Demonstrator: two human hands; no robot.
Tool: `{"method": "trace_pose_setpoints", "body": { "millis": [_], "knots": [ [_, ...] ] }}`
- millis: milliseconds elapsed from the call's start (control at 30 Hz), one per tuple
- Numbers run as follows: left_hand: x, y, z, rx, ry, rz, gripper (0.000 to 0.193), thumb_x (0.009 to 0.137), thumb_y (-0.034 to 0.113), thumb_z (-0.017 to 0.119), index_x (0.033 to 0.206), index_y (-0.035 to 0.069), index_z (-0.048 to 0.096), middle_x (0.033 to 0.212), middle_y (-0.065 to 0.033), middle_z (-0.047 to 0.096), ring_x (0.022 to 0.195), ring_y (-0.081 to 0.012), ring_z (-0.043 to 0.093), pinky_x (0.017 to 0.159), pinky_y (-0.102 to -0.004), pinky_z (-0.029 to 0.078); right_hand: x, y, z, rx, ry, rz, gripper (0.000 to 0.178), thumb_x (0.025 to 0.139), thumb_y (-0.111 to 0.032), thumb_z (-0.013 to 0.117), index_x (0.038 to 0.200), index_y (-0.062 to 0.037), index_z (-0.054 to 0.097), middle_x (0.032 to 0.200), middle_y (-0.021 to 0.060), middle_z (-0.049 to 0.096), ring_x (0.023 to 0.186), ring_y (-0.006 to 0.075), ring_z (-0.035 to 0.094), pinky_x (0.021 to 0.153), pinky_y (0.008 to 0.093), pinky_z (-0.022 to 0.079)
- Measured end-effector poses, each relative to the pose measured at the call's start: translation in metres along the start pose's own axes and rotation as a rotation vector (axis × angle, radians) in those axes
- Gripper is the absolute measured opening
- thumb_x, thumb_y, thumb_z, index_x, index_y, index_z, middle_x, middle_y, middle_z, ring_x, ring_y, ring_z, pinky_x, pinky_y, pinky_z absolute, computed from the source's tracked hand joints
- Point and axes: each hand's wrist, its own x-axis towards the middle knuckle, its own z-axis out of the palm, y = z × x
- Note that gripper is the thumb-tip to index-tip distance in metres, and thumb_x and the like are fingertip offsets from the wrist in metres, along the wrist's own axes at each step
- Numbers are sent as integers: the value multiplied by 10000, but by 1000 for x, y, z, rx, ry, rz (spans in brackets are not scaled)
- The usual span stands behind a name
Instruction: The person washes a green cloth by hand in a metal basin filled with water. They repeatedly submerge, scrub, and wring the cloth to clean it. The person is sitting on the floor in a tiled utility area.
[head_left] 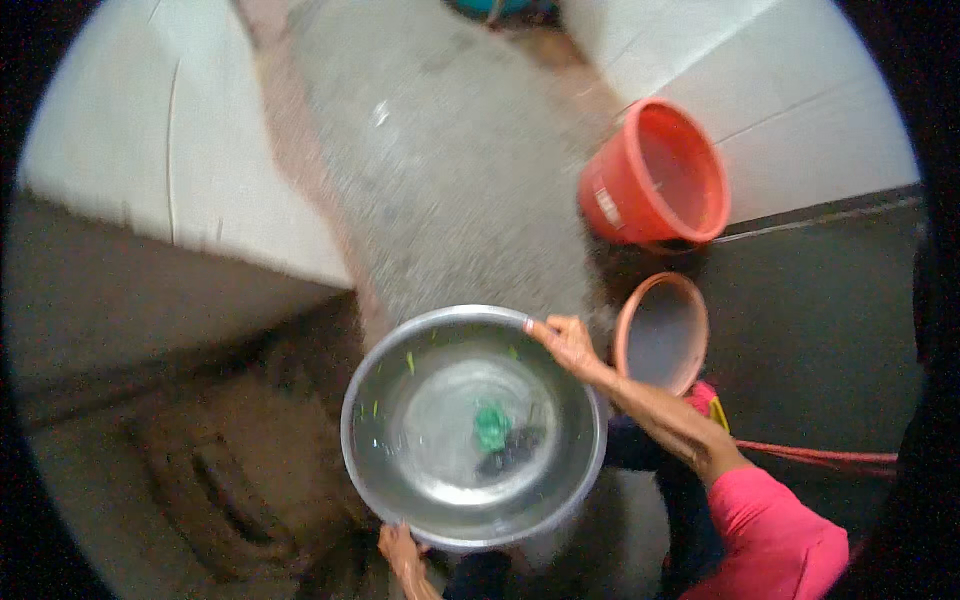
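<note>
A wide, round steel basin (400, 500) is held between my two hands. My right hand (567, 344) is closed on its far right rim. At the near left rim, my left hand (400, 545) grips the edge, and some of its fingers are hidden under the metal. Inside lie a small green thing (491, 428), too blurred to name, and a dark patch beside it that may be a shadow. Several green leaf bits (410, 362) stick to the basin's inner wall.
A large orange-red bucket (607, 195) stands at the far right by the wall. Nearer is a smaller orange-rimmed bucket (660, 335), close to my right forearm. A red hose or rope (820, 456) runs off right. At left, a pale wall (215, 150) borders the grey floor (430, 150).
</note>
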Motion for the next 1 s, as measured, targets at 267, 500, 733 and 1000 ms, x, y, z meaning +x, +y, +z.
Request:
{"method": "trace_pose_setpoints", "body": {
  "millis": [267, 500, 733, 1000],
  "knots": [
    [-217, 136, -33, 588, 164, 404, 276, 866, 177, 556, 1029, -44, 588, 919, -174, 630, 796, -288, 573, 722, -411, 462, -83, -47, -183, 129, 148, 89, 571, 842, -463, 634, 541, 5, 502, 484, 39, 397, 484, 114, 370, 439, 373, 312],
    [-368, 288, -20, 365, 103, 598, 275, 861, 222, 587, 902, -50, 608, 783, -170, 614, 696, -258, 510, 663, -406, 430, -90, -140, -347, 239, 245, 230, 514, 831, -404, 652, 560, 16, 538, 484, 42, 397, 488, 103, 375, 458, 358, 329],
    [-417, 455, 5, 334, 91, 725, 294, 862, 256, 576, 875, -36, 610, 735, -163, 605, 649, -282, 500, 630, -427, 419, -11, -252, -438, 212, 334, 321, 475, 820, -397, 660, 594, 9, 560, 527, -12, 407, 519, 93, 374, 471, 331, 327],
    [-405, 685, 90, 540, 92, 680, 412, 857, 369, 561, 1056, 13, 616, 1015, -268, 614, 920, -398, 579, 812, -436, 460, 132, -313, -482, 440, 557, 314, 495, 828, -339, 652, 512, -1, 474, 501, -25, 376, 507, 84, 352, 456, 314, 293]
  ]
}}
